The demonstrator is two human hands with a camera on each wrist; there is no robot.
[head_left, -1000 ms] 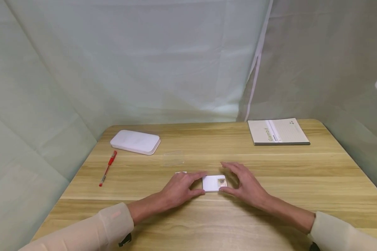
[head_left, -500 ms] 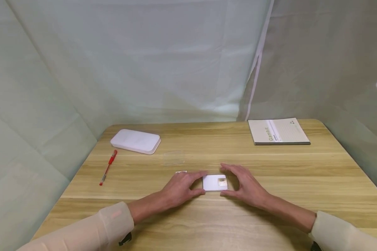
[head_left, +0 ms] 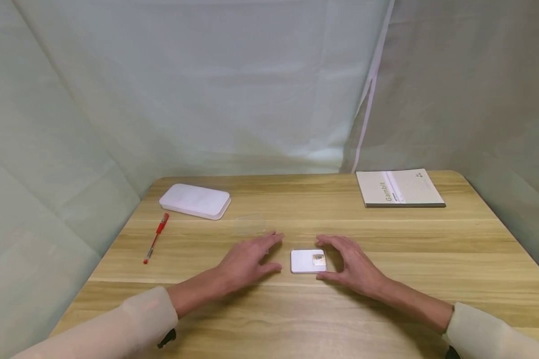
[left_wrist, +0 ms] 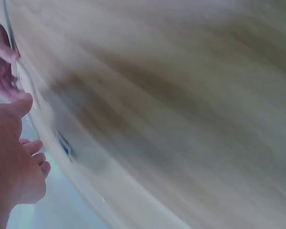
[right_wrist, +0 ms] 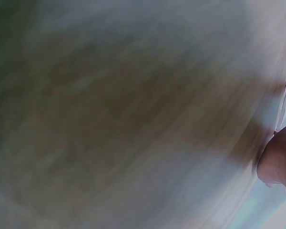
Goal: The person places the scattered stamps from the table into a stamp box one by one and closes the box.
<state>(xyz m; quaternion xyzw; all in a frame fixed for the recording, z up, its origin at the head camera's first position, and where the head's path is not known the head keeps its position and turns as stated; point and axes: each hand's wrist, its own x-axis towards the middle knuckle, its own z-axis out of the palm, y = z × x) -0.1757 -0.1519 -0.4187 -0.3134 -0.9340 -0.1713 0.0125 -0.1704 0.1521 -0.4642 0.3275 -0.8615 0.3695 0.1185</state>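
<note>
A small white rectangular card (head_left: 302,262) lies flat at the middle of the table, with a small gold-toned picture square (head_left: 319,260) on its right part. My left hand (head_left: 248,262) is spread just left of the card, thumb and fingers apart and not touching it. Beside the card's right end, my right hand (head_left: 351,264) curves loosely; its thumb lies by the lower right corner, and the index finger stays off the upper edge. Contact of that thumb with the card cannot be made out. A small white piece (head_left: 267,252) is mostly hidden behind the left hand.
A clear sheet (head_left: 250,224) lies behind the left hand. At the left are a white case (head_left: 195,200) and a red pen (head_left: 156,238). A notebook (head_left: 401,188) lies at the back right. Curtains (head_left: 233,89) hang behind the wooden table (head_left: 296,319).
My left hand has let go of the card's left end and moved left, partly covering the small white piece. The right hand and the card have hardly moved.
</note>
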